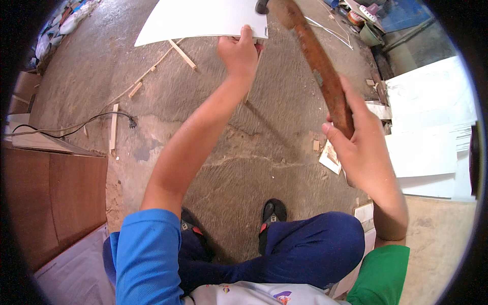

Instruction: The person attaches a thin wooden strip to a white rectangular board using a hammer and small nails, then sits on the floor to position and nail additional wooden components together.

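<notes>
My left hand [238,55] grips the near right corner of a white panel [203,19], thumb on top and fingers curled underneath. Beneath that corner a thin wooden strip [252,81] slants down toward the floor; its upper part is hidden by my hand. My right hand [363,145] is wrapped around the lower part of a worn wooden hammer handle [320,71]. The dark head of the hammer [262,6] shows at the top edge, over the right side of the panel. Whether it touches the panel, I cannot tell.
Wooden sticks [182,54] and a black cable with a plug [132,122] lie on the rough concrete floor [244,137]. A brown wooden box [56,198] stands at left. White sheets [427,147] are stacked at right; clutter [361,18] fills the far right.
</notes>
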The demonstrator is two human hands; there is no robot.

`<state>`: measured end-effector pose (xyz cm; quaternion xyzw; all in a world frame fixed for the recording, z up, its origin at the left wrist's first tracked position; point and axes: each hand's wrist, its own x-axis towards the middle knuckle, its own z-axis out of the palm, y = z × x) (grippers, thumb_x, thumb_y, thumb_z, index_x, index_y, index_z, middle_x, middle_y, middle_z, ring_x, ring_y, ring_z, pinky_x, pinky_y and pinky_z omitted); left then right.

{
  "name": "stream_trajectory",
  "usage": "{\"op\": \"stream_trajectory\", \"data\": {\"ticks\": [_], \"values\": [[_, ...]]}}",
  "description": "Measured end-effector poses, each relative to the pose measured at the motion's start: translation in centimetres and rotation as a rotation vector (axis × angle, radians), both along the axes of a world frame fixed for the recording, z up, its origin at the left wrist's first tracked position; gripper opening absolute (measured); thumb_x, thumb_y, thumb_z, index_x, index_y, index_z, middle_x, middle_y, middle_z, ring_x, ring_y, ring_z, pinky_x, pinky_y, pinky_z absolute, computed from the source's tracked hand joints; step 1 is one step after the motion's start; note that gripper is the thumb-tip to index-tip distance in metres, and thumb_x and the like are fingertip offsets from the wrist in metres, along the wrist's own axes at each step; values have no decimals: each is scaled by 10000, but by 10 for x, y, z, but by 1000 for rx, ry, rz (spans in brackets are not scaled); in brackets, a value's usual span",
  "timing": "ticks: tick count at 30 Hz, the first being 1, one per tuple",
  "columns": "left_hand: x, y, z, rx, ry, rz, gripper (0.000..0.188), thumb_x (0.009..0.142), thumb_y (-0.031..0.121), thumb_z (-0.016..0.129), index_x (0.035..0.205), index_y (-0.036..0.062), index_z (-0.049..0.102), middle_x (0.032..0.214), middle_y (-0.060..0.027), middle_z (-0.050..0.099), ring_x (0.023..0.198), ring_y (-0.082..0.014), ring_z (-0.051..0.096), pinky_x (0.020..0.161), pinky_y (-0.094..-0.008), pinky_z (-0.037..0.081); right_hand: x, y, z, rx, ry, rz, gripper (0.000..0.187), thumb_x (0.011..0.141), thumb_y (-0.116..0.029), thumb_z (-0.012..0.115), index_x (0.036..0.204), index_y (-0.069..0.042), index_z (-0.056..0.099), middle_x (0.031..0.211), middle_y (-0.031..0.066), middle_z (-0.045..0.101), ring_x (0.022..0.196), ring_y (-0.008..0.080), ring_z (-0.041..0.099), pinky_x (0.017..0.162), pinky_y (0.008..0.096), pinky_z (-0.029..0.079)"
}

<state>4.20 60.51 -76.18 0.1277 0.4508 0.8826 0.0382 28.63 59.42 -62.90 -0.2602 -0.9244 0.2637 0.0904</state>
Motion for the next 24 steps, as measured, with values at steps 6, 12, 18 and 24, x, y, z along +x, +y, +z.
{"op": "stream_trajectory", "data": {"ticks": [6,12,18,24], "values": [[-8,3,-4,28,24,10,214,878,82,591,937,-99,494,697,-137,602,486,-179,602,400,-285,512,3,9,-15,75,13,19,660,842,-7,593,1440,-64,319,1082,161,593,902,181,598,819,304,481],[-5,0,-4,34,39,-2,201,877,72,582,906,-114,511,726,-157,619,491,-190,611,404,-288,518,2,6,-11,79,113,-16,654,821,-47,615,1408,-33,327,988,235,607,876,346,609,766,388,490],[-6,-1,-3,4,42,-9,192,879,66,566,881,-122,526,724,-159,622,503,-190,617,405,-287,517,2,11,-19,-74,71,3,662,839,24,597,1437,-74,332,963,94,600,831,127,587,691,251,496],[-6,-9,3,-37,-9,-56,212,863,88,584,899,-111,522,787,-153,611,597,-198,619,459,-302,541,-19,27,-45,-134,257,-93,547,817,-115,668,1285,13,416,728,138,630,598,229,641,557,363,501]]}}
